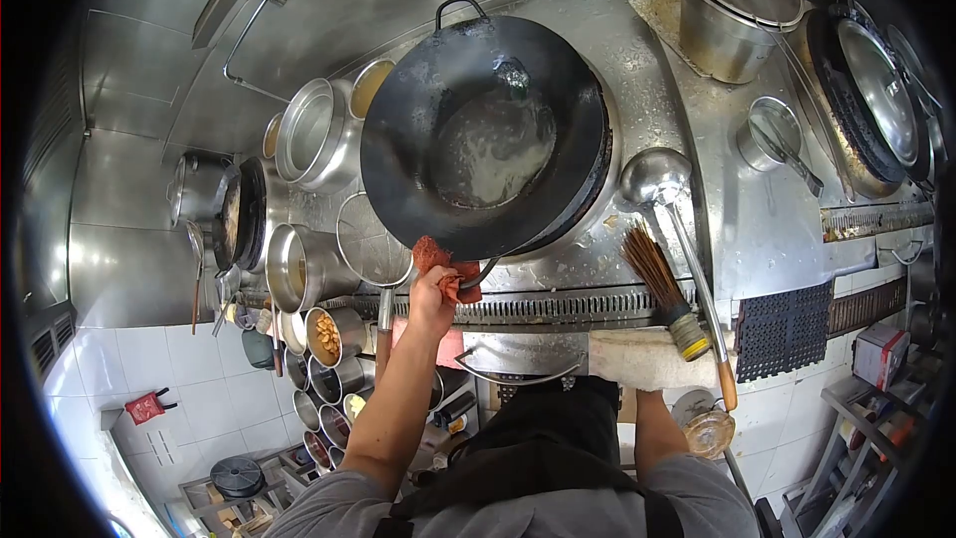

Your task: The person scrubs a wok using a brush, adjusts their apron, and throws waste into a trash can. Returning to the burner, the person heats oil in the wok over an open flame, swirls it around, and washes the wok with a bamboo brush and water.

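My left hand [431,301] is closed around a folded red cloth [435,256] at the near loop handle of a large black wok [398,154]. The wok sits tilted on the stove, with a little cloudy liquid [498,149] pooled in it. A second loop handle [460,4] rises from its far rim. My right forearm [657,428] reaches under a pale towel [647,356] on the counter's front edge, and the hand itself is hidden. Nearest to that arm are a bamboo wok brush [665,289] and a ladle [657,177] with a wooden handle end.
Left of the wok stand a wire strainer [373,239], steel pots [307,130] and several seasoning containers [337,336]. A large steel pot [719,25] with a mesh skimmer, a small steel cup [770,134] and stacked lids [876,90] are at the right. A black mat [784,332] hangs over the front.
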The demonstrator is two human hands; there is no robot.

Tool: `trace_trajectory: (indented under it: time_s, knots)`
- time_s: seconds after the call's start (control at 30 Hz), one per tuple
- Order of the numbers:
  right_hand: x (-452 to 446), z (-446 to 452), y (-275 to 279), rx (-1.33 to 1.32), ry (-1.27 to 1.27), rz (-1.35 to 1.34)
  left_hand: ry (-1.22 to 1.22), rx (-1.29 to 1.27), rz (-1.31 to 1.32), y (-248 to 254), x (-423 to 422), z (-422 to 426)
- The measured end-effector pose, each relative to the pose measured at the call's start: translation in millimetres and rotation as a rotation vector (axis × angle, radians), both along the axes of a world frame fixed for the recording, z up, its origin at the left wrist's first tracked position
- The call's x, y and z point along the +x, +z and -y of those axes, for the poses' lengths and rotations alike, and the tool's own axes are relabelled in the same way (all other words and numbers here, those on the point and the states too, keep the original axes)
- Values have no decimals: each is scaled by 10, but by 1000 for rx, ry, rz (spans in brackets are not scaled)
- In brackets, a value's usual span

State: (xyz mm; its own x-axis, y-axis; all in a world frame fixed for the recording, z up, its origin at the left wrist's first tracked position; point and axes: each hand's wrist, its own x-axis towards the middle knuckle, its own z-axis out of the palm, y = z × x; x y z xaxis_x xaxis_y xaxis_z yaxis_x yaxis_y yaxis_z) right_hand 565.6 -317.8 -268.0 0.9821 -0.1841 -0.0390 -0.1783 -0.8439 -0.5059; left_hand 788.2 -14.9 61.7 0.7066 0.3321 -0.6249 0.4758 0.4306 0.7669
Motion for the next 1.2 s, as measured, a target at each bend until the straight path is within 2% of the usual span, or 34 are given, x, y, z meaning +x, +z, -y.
trace_trajectory:
  time_s: [0.07, 0.13, 0.2, 0.27, 0.3, 0.37, 0.4, 0.47, 0.5, 0.57, 0.67, 0.73, 0.8, 0.87, 0.93, 0.97, 1.0, 1.07, 1.13, 1.2]
  knots:
    - [-182, 65, 149, 30, 49, 24, 10, -6, -6, -161, -24, -130]
    - [-477, 170, 375, 78, 131, -9, -134, 17, 36, -506, -72, -437]
    - [-329, 246, 1565, 247, 88, -483, -134, -15, 58, -406, -51, -354]
    - [-265, 222, 2246, 464, -17, -63, -122, -61, 81, -364, -61, -284]
    - [-96, 243, 2624, 411, -59, 7, -145, -93, 91, -385, -58, -300]
    - [276, 321, 2904, 229, -81, 217, -162, -139, 107, -400, -43, -293]
    - [474, 361, 2982, 99, -55, 297, -149, -171, 125, -381, -37, -260]
    - [760, 412, 2793, -63, 140, 130, -157, -172, 150, -337, -35, -251]
    - [821, 412, 2757, -79, 165, 139, -155, -133, 131, -338, -27, -265]
    - [986, 406, 2647, -293, 152, -51, -123, -137, 146, -348, 12, -353]
    - [957, 535, 2416, -370, 186, -124, -77, -155, 143, -290, 23, -628]
    - [980, 556, 2353, -407, 204, -172, -184, -85, 73, -89, 45, -842]
    - [1000, 493, 2358, -339, 118, -388, -215, -97, 67, -126, 115, -1082]
    - [1050, 501, 2435, -334, 116, -392, -315, -29, 24, -94, 247, -1242]
    - [1034, 536, 2508, -25, 83, -231, -314, -45, 45, -119, 313, -1328]
    - [1081, 399, 2855, 267, -179, -405, -318, -48, 60, -137, 336, -1354]
    - [1028, 341, 3017, 620, -296, -291, -325, -52, 74, -159, 354, -1373]
    - [985, 111, 3526, 812, -311, -124, -316, -80, 92, -67, 335, -1355]
    - [1119, -150, 3884, 740, -229, 99, -303, -110, 108, -76, 333, -1358]
    - [1498, -459, 4289, 543, -105, 103, -344, -136, 133, -122, 349, -1394]
